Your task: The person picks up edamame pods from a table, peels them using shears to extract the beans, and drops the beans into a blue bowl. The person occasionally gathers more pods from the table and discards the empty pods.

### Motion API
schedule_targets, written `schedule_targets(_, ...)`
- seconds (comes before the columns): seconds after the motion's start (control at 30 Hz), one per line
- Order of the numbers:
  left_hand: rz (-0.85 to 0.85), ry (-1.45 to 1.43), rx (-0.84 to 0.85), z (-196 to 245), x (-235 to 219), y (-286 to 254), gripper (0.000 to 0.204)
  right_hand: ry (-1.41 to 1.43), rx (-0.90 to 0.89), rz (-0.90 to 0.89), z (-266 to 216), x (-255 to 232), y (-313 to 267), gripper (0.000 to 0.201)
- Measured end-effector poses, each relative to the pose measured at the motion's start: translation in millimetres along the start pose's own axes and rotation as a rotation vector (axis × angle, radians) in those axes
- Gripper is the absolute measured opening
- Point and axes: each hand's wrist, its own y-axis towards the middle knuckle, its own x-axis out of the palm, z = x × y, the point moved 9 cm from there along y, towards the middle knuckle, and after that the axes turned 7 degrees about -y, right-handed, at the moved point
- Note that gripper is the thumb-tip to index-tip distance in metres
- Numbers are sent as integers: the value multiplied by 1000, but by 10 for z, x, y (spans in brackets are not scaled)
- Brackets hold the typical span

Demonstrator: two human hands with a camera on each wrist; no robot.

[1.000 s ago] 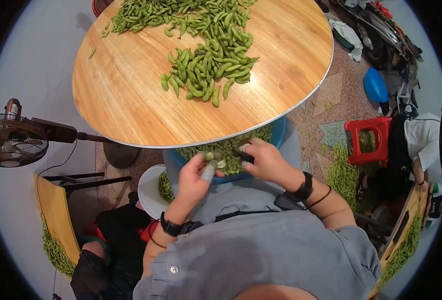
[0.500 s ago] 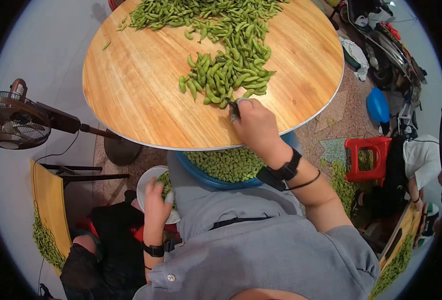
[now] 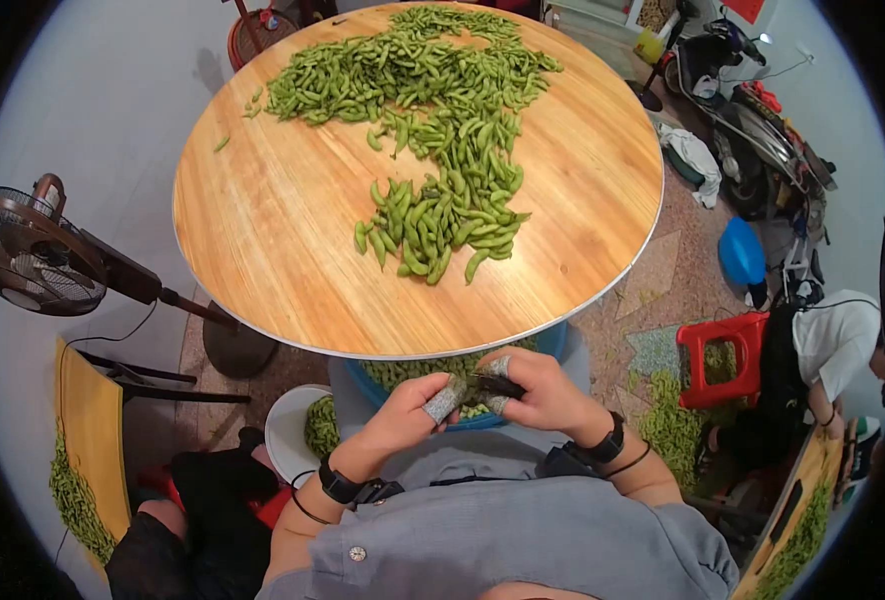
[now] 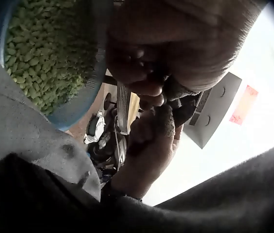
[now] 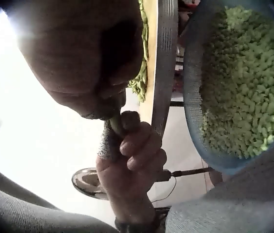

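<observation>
Both hands meet above a blue basin [image 3: 553,345] of shelled green soybeans [image 5: 248,82]. Between the fingertips is a green soybean pod [image 5: 115,124], mostly hidden by the fingers. My left hand [image 3: 408,412] pinches it with curled fingers and a thumb wrapped in grey tape [image 5: 108,143]. From the other side my right hand [image 3: 548,400] grips at the pod; its thumb and index finger also carry grey wrapping, and a dark piece [image 3: 498,385] shows at its fingertips. Beyond the hands, a heap of unshelled pods [image 3: 453,215] lies on the round wooden table [image 3: 293,250].
A white bucket [image 3: 288,420] with pods stands left of the basin, a fan [image 3: 43,255] farther left. At right are a red stool [image 3: 688,365], pods on the floor [image 3: 668,425] and a seated person [image 3: 833,340]. The table edge is just beyond my hands.
Half a second ago my right hand reached to the pods on the table and my left was over the white bucket. Both have come back together above the basin, with a pod between them.
</observation>
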Motion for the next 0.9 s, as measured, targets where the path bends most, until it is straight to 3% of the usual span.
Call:
schedule_targets(0.07,21,-86,-72,-79,-21,-54,14,36,-1,15,41,77,-10,30)
schedule_targets(0.13,97,-252,-129,-85,-63,-106,10,26,165,9,212,156,10,32)
schedule_targets(0.17,103,-248,-123,-90,-75,-112,10,94,286,-44,292,233,1,31)
schedule_targets(0.27,254,-287,-68,-153,-222,-126,12,169,371,-126,452,409,-57,32)
schedule_targets(0.33,297,-295,61,-91,-282,-75,14,233,306,-92,390,423,-20,33)
schedule_targets(0.37,298,-238,48,-87,-289,-56,15,296,245,-53,331,414,-30,33)
schedule_targets(0.53,287,-259,65,-84,-224,5,14,372,427,-256,280,387,-67,39)
schedule_targets(0.57,272,-273,72,-56,-211,25,14,379,303,-140,342,421,-77,37)
schedule_targets(0.6,271,-276,64,-43,-206,24,14,383,311,-141,322,409,-83,37)
schedule_targets(0.77,222,-156,32,21,-150,13,15,723,588,-273,388,543,-167,35)
schedule_targets(0.9,227,-48,0,-10,-142,-6,15,733,607,-269,381,546,-151,35)
